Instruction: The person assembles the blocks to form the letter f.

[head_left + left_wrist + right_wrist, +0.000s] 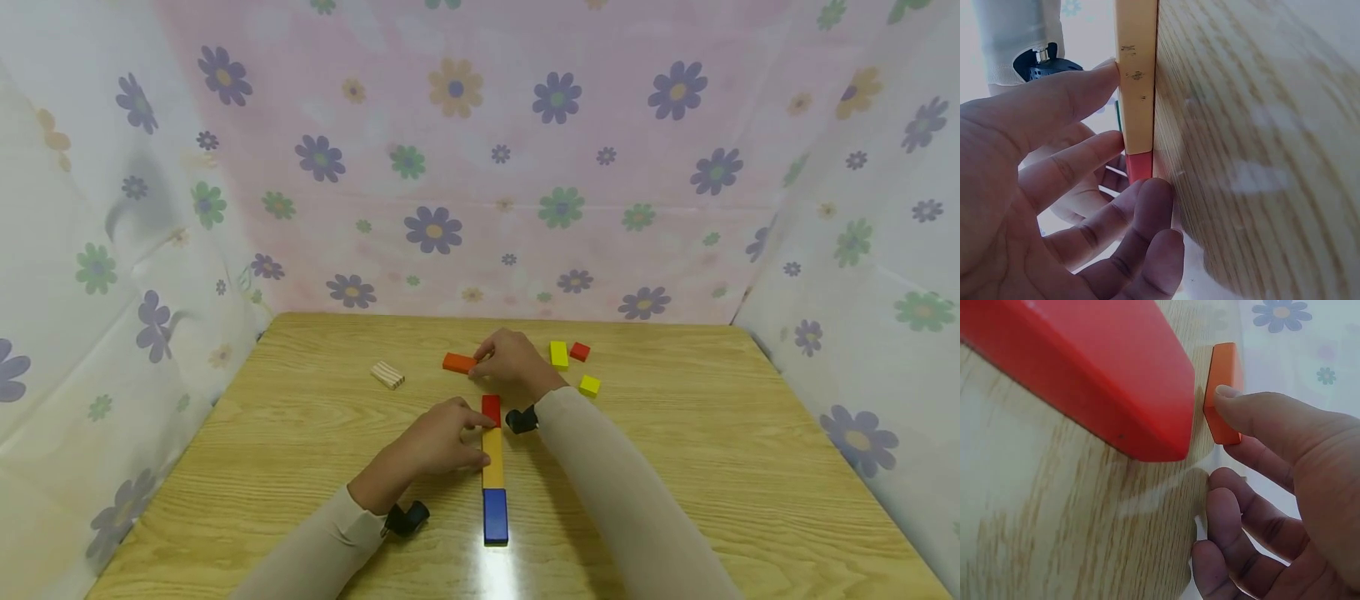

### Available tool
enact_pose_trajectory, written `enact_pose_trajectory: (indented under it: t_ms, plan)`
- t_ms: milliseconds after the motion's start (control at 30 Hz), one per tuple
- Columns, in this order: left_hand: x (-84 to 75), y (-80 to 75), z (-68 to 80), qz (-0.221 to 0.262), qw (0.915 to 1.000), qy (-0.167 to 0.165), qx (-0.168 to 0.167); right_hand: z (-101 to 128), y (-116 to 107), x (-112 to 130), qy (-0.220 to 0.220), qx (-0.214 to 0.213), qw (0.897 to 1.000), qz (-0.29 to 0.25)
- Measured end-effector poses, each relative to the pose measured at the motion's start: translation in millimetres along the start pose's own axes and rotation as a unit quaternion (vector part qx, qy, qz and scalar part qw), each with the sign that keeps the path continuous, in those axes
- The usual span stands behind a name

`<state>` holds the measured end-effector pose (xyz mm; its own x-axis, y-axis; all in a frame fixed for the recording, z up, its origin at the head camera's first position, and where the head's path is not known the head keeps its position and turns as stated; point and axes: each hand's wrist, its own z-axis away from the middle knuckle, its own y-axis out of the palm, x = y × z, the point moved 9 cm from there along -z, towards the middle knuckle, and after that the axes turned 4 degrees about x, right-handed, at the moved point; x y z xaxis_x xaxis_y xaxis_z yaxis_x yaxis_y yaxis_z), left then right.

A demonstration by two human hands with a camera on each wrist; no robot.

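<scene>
On the worktop (pixel 712 442), just beyond the row of blocks: right hand (pixel 513 362), thumb and finger pinching one end of an orange block (pixel 457 362), flat-faced, crisp-edged. Nearer: left hand (pixel 442 437), fingers loosely bent, touching an amber block (pixel 492 467) (scuffed with dark marks) near its joint with a red block (pixel 491 408), clasping nothing. Step in hand, by appearance: taking the orange block while steadying the row. Next move probably calls for a secure lift, then alignment with the row's red end. Near end: blue block (pixel 495 515), glossy, oblong. Outward left: pale wooden piece (pixel 387 375), ridged (separate sticks or one block, cannot tell). Outward right: yellow block (pixel 558 355), small red block (pixel 580 351), small yellow block (pixel 589 385). Behind: floral cloth (pixel 510 283), softly creased.
</scene>
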<state>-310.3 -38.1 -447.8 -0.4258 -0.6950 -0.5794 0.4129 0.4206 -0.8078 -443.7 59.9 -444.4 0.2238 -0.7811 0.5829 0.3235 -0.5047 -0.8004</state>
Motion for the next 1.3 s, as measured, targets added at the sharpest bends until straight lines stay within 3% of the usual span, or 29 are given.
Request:
enact_pose_trajectory:
  t_ms: [733,1300]
  plan:
    - [1.2,-0.2,1.2,0.010,0.9997,-0.018,0.009,5.7,-12.2,-14.3,0.023,0.009,0.998,0.052]
    - [2.5,1.0,1.1,0.003,0.9996,-0.025,0.010,12.8,-18.2,-26.1,0.000,-0.013,0.997,0.074]
